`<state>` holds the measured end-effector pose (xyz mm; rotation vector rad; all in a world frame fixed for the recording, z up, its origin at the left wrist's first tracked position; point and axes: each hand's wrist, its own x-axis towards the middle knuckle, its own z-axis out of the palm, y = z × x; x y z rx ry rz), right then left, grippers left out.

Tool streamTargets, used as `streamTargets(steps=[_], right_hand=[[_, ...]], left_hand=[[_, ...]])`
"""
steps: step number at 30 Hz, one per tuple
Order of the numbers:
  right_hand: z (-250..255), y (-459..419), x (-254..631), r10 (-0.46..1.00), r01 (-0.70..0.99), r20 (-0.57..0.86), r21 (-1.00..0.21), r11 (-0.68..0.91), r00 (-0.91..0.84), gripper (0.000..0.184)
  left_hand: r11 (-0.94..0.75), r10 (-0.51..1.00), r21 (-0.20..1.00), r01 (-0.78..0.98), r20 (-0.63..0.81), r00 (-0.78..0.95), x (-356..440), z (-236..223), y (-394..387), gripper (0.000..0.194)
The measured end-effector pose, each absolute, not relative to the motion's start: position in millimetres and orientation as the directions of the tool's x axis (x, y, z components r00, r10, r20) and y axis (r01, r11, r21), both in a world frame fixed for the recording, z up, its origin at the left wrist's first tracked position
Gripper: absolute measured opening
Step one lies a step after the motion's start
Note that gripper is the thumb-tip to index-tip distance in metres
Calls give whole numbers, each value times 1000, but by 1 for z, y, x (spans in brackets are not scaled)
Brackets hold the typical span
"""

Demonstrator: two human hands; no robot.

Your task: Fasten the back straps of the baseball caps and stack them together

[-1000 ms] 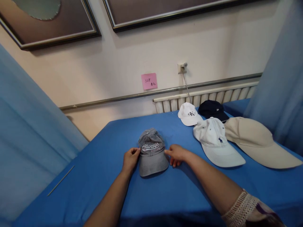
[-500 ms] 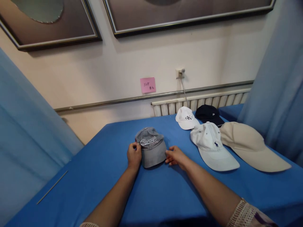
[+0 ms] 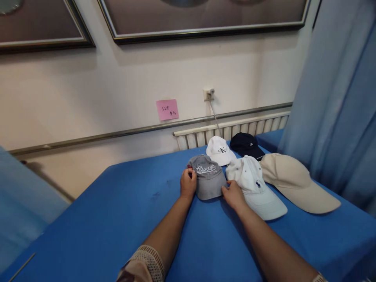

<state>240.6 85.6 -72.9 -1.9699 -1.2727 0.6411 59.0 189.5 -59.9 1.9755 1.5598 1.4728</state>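
Between my hands is a grey baseball cap (image 3: 208,178) with white "Always" lettering, its brim toward me. My left hand (image 3: 188,183) pinches the cap's left edge, where a bit of reddish lining shows. At the brim's right side, the fingers of my right hand (image 3: 233,194) are closed on the edge. Just right of the grey cap lies a white cap with a small dark horse-and-rider mark (image 3: 249,184), partly behind my right hand. Behind the grey cap sits a white cap with black letters (image 3: 219,150).
A navy cap (image 3: 246,145) and a long-brimmed beige cap (image 3: 296,182) lie at the right on the blue-covered table (image 3: 132,203). A thin stick (image 3: 22,267) is at the front left. Beyond stand a radiator (image 3: 235,131) and wall; a blue curtain (image 3: 331,117) hangs at right.
Both hands have moved the grey cap to the right, close beside the two white caps. It was tilted and turned a little on the way. The camera view has swung rightward.
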Motion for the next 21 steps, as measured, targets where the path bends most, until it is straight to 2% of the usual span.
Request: streamTargets(steps=[5,11,16,21], right_hand=[[-54,75,239,937,686,-55,-666,-292,345,42],[-42,65,232,922,719,13,-630,-292,386,42],[-42,62,231,945,766,-71,-568,-303,321,37],[-43,60,231,954,823,-91,-487,-292,284,30]], left_hand=[[-425,836,690,586,547,-37,54,-70,190,15],[-477,810,671,568,587,-14,58,-61,185,13],[-484,830,660,574,554,62,59,-64,188,11],[-457,861,673,581,500,98,56,-70,191,13]])
